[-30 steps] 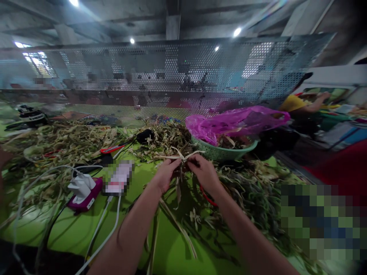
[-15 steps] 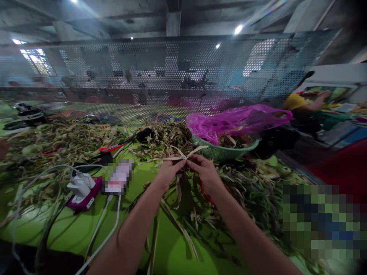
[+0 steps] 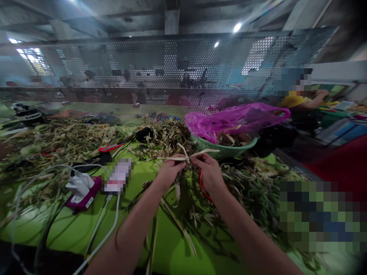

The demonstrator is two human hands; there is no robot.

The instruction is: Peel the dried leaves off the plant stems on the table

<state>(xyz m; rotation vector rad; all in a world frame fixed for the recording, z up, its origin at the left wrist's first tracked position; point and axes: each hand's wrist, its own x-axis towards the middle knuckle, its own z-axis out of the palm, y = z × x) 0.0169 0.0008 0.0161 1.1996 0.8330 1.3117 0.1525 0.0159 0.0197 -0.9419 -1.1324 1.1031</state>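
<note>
Pale dried leaf strips (image 3: 187,158) cross in a small star-like piece, held up between my two hands at the middle of the head view. My left hand (image 3: 169,172) pinches its left side between thumb and fingers. Opposite it, my right hand (image 3: 208,172) is closed on the right side, with one strip end sticking out past the fingers. A red loop like a scissor handle (image 3: 203,187) shows at the right palm; whether the hand grips it is unclear. Long loose strips (image 3: 179,227) lie on the green table (image 3: 174,263) below.
Heaps of dried leaves (image 3: 65,139) spread left and right. A green basket (image 3: 229,151) with a pink plastic bag (image 3: 237,120) stands ahead. At left are a blurred phone (image 3: 117,177), a purple power strip (image 3: 86,196), cables and a red cutter (image 3: 111,147). A perforated metal screen (image 3: 172,80) rises behind.
My right hand has shifted slightly right. The strip on that side now points further right, and another strip stands up from the crossing. The red loop shows more.
</note>
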